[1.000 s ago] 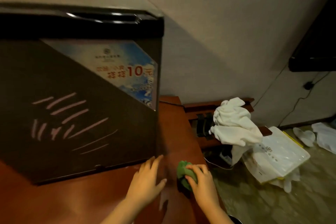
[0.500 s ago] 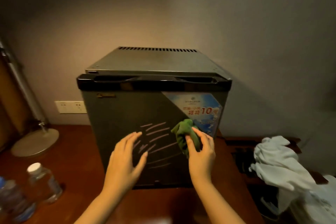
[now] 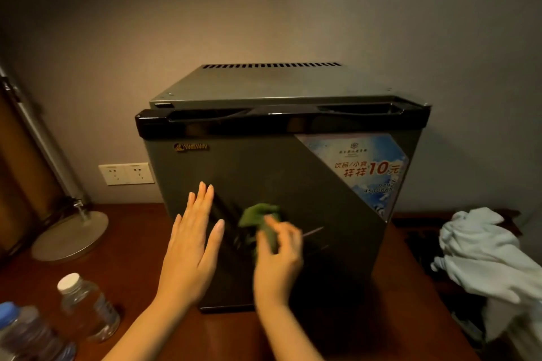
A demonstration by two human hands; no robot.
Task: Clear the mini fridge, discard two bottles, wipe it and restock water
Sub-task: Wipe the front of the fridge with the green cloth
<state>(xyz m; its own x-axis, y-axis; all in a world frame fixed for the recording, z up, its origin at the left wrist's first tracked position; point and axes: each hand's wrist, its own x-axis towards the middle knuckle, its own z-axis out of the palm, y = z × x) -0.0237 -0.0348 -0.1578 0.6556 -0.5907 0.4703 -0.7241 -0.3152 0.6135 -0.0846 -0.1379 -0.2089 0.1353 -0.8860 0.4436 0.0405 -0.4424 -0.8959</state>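
Fridge (image 3: 293, 184) sits mid-desk (image 3: 132, 243), back near wall, door shut and facing the person. Likely the wipe step, exterior. White towel pile (image 3: 481, 255) off the desk's R edge, lamp base (image 3: 70, 236) far L; free desk both sides of fridge, so room to sweep across the door. Two water bottles (image 3: 85, 308) stand front-L, well apart from fridge, prob staged for restock. L hand (image 3: 192, 246) flat by the door, fingers straight and nearly together, looks like bracing; contact unclear. R hand (image 3: 278, 261) pinches green rag (image 3: 259, 218) against the door's lower middle, blurred.
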